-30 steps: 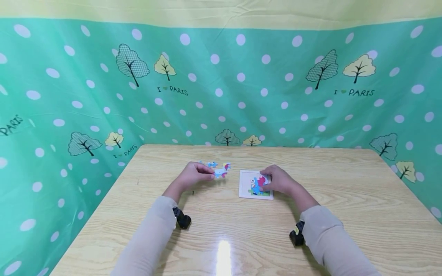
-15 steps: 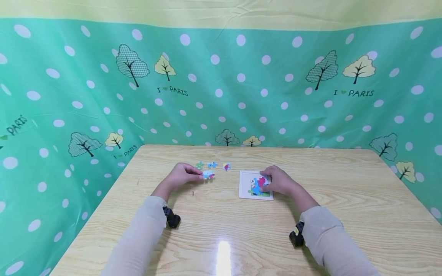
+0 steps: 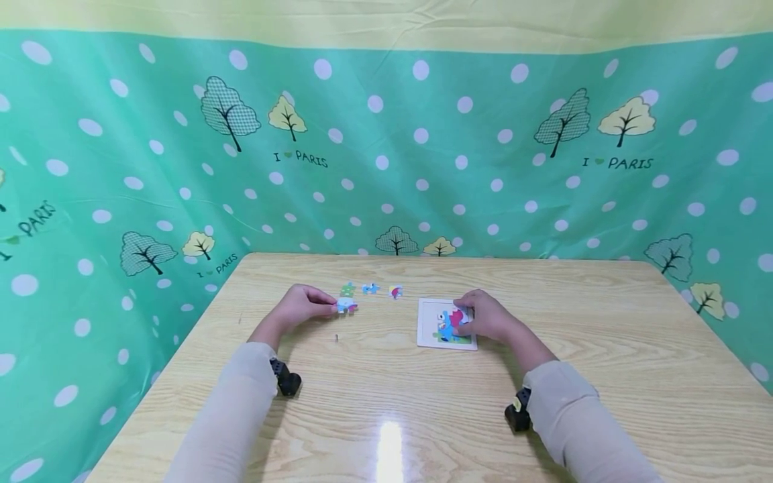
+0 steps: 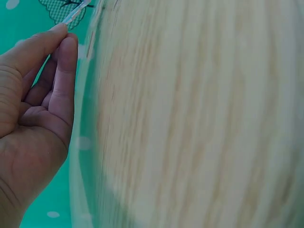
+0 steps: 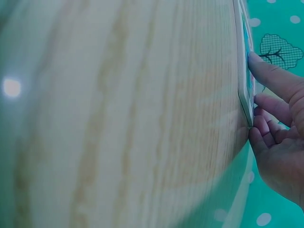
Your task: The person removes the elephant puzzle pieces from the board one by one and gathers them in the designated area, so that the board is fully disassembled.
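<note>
My left hand (image 3: pixel 300 306) pinches a jigsaw piece (image 3: pixel 346 306) printed white, blue and pink between thumb and fingers, over the left part of the table. In the left wrist view only the thin edge of that jigsaw piece (image 4: pixel 76 13) shows. The white-framed puzzle board (image 3: pixel 425 325) lies flat to the right, its right side partly filled with joined pieces forming a blue and red picture. My right hand (image 3: pixel 488 314) holds the board's right edge; the right wrist view shows the thumb on top and other fingers curled at the rim. The hand hides part of the picture.
Behind the held piece lie a green piece (image 3: pixel 347 290), a blue piece (image 3: pixel 370 288) and a yellow and red piece (image 3: pixel 395 291). A tiny dark object (image 3: pixel 336 338) sits on the wooden table (image 3: pixel 386 382). A green dotted curtain (image 3: pixel 386 188) hangs behind.
My left hand has moved left with its jigsaw piece, away from the board and the yellow and red piece, turning the piece on the way. My right hand and the board stay put.
</note>
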### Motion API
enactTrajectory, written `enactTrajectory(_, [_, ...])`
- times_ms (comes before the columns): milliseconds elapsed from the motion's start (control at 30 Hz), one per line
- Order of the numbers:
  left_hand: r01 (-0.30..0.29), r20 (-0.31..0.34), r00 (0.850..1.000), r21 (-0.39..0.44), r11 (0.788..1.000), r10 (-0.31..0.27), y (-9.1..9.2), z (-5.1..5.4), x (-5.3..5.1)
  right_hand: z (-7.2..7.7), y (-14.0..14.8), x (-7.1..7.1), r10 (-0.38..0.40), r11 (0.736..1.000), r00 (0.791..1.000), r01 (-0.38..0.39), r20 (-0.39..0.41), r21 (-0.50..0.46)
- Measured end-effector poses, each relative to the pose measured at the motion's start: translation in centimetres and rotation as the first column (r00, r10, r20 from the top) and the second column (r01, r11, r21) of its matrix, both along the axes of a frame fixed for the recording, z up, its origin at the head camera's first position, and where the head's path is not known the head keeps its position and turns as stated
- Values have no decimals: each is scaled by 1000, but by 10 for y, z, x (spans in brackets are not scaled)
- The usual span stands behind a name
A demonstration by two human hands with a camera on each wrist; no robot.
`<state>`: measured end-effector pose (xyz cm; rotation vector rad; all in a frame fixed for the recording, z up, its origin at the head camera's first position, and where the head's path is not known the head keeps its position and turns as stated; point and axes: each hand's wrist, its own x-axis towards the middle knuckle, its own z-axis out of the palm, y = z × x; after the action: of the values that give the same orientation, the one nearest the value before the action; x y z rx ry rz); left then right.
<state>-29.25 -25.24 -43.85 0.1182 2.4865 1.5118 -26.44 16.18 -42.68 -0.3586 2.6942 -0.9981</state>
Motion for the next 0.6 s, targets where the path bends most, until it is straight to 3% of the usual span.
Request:
enactTrajectory(200, [-2, -12, 1000, -34, 999, 1, -5, -2, -2, 0, -1, 1, 3, 1000, 1000, -3, -2, -2])
enactTrajectory(300, [3, -34, 999, -101, 995, -7, -6, -2, -2, 1, -1, 1, 5, 1000, 1000, -5, -1, -2])
enactTrajectory(500, [3, -107, 994, -262, 965, -33, -2, 3, -2, 2, 0, 1, 6, 1000, 1000, -6, -3, 1])
enactTrajectory(600, [4, -125, 991, -303, 953, -44, 0, 4, -3, 2, 0, 1, 10, 1000, 1000, -10, -6, 3])
